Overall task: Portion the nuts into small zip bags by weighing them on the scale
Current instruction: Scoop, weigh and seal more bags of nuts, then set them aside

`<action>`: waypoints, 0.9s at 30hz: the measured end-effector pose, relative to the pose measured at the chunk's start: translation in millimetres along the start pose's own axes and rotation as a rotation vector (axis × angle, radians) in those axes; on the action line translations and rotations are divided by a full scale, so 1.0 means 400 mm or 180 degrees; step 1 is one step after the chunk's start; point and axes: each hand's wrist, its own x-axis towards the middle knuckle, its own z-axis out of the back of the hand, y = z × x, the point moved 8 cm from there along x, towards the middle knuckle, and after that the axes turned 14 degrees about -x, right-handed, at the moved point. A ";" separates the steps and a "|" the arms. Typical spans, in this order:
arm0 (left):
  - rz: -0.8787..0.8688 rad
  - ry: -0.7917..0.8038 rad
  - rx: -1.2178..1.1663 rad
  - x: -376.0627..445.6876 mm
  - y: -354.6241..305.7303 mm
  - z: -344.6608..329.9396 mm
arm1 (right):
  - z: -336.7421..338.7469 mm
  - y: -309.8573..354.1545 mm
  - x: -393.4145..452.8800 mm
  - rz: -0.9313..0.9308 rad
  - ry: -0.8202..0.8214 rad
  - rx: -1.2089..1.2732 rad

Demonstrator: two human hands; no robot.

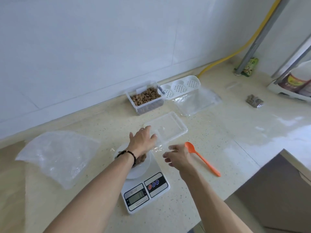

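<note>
The left grip [143, 138] is hiding part of the bowl of nuts [140, 163] on the scale [146, 187], whose display is showing unreadable digits. Both grips are lying released, fingers spread, over a hard-to-see clear zip bag [158, 148]; the right grip [178, 157] is hovering just beside an orange spoon [202, 158]. A speckled desk [218, 132] is meeting white wall tiles [101, 47]. Beyond the grips, the nut container [145, 97] is standing open.
</note>
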 end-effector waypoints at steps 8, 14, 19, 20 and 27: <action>-0.0557 -0.1176 -0.1370 -0.083 -0.056 0.209 | 0.025 0.138 -0.038 0.0643 0.0020 0.0516; -0.0678 -0.1396 -0.2323 -0.172 -0.078 0.330 | 0.026 0.261 -0.101 0.1173 0.0010 0.0824; -0.0899 -0.1346 -0.2657 -0.219 -0.104 0.385 | 0.066 0.355 -0.171 0.1699 -0.0400 0.0494; -0.0925 -0.1275 -0.2728 -0.226 -0.109 0.391 | 0.077 0.367 -0.180 0.1758 -0.0499 0.0440; -0.1188 -0.1207 -0.2883 -0.261 -0.145 0.424 | 0.107 0.414 -0.221 0.1999 -0.0505 0.0430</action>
